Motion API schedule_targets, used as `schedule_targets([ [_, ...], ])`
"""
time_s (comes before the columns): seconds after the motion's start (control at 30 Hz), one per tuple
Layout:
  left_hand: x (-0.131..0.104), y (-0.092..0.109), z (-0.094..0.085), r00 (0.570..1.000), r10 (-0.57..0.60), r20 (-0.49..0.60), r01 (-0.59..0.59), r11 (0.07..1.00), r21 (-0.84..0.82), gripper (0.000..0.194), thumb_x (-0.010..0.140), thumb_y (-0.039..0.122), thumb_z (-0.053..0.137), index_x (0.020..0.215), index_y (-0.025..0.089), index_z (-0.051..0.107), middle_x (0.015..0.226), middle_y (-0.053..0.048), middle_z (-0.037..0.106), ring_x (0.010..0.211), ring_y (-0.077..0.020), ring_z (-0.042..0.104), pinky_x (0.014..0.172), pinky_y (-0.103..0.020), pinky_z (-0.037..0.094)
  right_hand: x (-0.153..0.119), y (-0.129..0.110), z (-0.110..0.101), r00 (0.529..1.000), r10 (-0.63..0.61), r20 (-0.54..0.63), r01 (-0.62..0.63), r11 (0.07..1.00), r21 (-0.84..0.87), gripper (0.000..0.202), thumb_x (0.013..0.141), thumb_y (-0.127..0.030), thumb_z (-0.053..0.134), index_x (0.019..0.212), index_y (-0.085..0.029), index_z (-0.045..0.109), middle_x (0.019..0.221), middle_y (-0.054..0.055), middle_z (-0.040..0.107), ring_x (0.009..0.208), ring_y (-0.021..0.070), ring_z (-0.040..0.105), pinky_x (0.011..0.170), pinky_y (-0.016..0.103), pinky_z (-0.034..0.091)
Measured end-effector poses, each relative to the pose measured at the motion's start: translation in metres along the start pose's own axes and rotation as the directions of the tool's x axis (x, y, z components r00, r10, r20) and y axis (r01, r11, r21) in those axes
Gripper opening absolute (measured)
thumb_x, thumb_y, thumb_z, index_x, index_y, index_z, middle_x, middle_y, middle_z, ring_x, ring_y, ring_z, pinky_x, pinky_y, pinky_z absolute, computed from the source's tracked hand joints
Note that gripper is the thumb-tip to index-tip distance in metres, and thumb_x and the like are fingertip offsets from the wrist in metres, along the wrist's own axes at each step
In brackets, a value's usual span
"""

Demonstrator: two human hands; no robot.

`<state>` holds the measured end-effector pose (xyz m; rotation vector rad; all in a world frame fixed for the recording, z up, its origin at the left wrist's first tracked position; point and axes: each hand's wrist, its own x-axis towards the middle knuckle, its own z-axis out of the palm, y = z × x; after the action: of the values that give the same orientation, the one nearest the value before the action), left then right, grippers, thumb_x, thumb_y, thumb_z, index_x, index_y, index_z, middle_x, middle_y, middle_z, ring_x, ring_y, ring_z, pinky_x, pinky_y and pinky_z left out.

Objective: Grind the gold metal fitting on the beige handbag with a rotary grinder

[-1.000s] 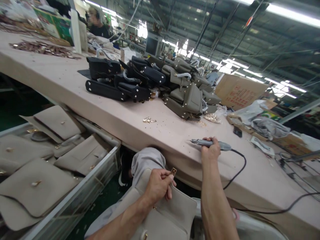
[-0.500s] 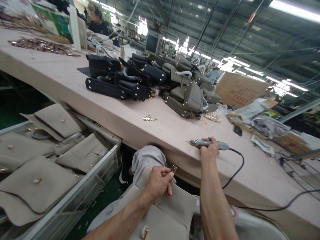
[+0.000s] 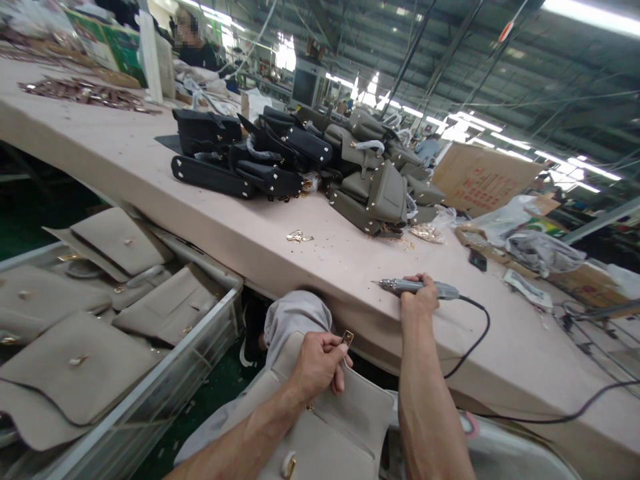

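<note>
A beige handbag (image 3: 325, 437) lies across my lap with its flap opened out. At the flap's edge, my left hand (image 3: 323, 360) pinches a small gold clasp plate (image 3: 347, 338) between thumb and fingers; how the plate sits on the leather is partly hidden by the fingers. A gold turn lock (image 3: 290, 467) shows lower on the bag. Over on the tabletop, my right hand (image 3: 421, 293) is wrapped round a grey electric screwdriver (image 3: 400, 286), its bit pointing left and its black cable (image 3: 480, 310) trailing off to the right.
On the table (image 3: 240, 230) are piles of black handbags (image 3: 210, 177) and olive-grey handbags (image 3: 385, 197), plus loose gold fittings (image 3: 299, 237). A plastic crate (image 3: 200, 350) of beige bags stands at my left. Farther back are a cardboard box (image 3: 483, 177) and a person (image 3: 197, 53).
</note>
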<state>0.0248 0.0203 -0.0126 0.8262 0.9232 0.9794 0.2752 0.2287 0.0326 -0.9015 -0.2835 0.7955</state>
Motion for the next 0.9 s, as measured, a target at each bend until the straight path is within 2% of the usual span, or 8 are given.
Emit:
schedule_targets([
  [0.1,0.000,0.002,0.001,1.000,0.002,-0.007,-0.002,1.000,-0.011,0.042,0.084,0.052,0.068,0.074,0.011,0.068,0.041,-0.004,0.059,0.028,-0.0126,0.047,0.031,-0.020,0.038,-0.005,-0.005,-0.001,1.000,0.016,0.003,-0.016,1.000,0.026,0.030,0.090,-0.018,0.068,0.086,-0.023,0.038,0.071,-0.009,0.049,0.049,0.0078,0.048,0.049,0.022,0.054],
  [0.2,-0.001,0.005,0.004,0.999,0.000,-0.036,-0.001,1.000,-0.020,0.041,0.082,0.050,0.069,0.072,0.011,0.067,0.041,-0.004,0.058,0.028,-0.0121,0.047,0.031,-0.020,0.038,-0.015,-0.014,-0.002,0.999,0.049,0.017,-0.050,0.997,0.065,0.025,0.090,-0.013,0.063,0.086,-0.022,0.040,0.072,-0.008,0.049,0.051,0.0063,0.048,0.052,0.020,0.053],
  [0.37,-0.003,0.015,0.011,0.994,-0.014,-0.112,0.009,0.999,-0.040,0.036,0.082,0.044,0.072,0.077,0.009,0.067,0.063,-0.008,0.070,0.029,-0.0100,0.048,0.028,-0.020,0.035,-0.050,-0.034,-0.012,0.982,0.131,0.134,-0.158,0.961,0.226,0.018,0.088,-0.002,0.053,0.088,-0.018,0.045,0.076,-0.005,0.050,0.054,0.0038,0.049,0.054,0.015,0.050],
  [0.47,-0.004,0.020,0.015,0.987,-0.046,-0.152,0.046,0.999,-0.008,0.033,0.087,0.039,0.070,0.073,0.009,0.066,0.062,-0.007,0.069,0.028,-0.0079,0.045,0.027,-0.018,0.031,-0.076,-0.042,-0.024,0.956,0.124,0.267,-0.187,0.956,0.227,0.018,0.084,-0.007,0.062,0.087,-0.018,0.048,0.078,-0.004,0.051,0.054,0.0036,0.048,0.054,0.016,0.050],
  [0.6,-0.005,0.023,0.018,0.979,-0.073,-0.188,0.081,0.996,0.031,0.035,0.091,0.035,0.069,0.066,0.011,0.064,0.056,-0.005,0.066,0.027,-0.0070,0.043,0.028,-0.018,0.028,-0.107,-0.046,-0.041,0.892,0.174,0.417,-0.284,0.934,0.217,0.029,0.075,-0.010,0.074,0.086,-0.018,0.049,0.079,-0.005,0.052,0.057,0.0040,0.049,0.054,0.016,0.052],
  [0.73,-0.007,0.023,0.020,0.974,-0.082,-0.209,0.094,0.995,0.045,0.034,0.093,0.028,0.066,0.063,0.011,0.063,0.061,-0.007,0.069,0.026,-0.0067,0.041,0.027,-0.019,0.025,-0.131,-0.044,-0.048,0.857,0.199,0.476,-0.324,0.925,0.198,0.030,0.072,-0.010,0.076,0.084,-0.018,0.049,0.079,-0.005,0.052,0.058,0.0046,0.048,0.054,0.017,0.052],
  [0.9,-0.006,0.022,0.019,0.973,-0.082,-0.218,0.096,0.994,0.053,0.033,0.093,0.027,0.066,0.065,0.011,0.063,0.066,-0.009,0.072,0.025,-0.0064,0.040,0.026,-0.019,0.022,-0.142,-0.039,-0.049,0.847,0.191,0.496,-0.302,0.941,0.154,0.032,0.070,-0.011,0.080,0.083,-0.017,0.050,0.078,-0.005,0.051,0.059,0.0040,0.047,0.055,0.017,0.051],
])
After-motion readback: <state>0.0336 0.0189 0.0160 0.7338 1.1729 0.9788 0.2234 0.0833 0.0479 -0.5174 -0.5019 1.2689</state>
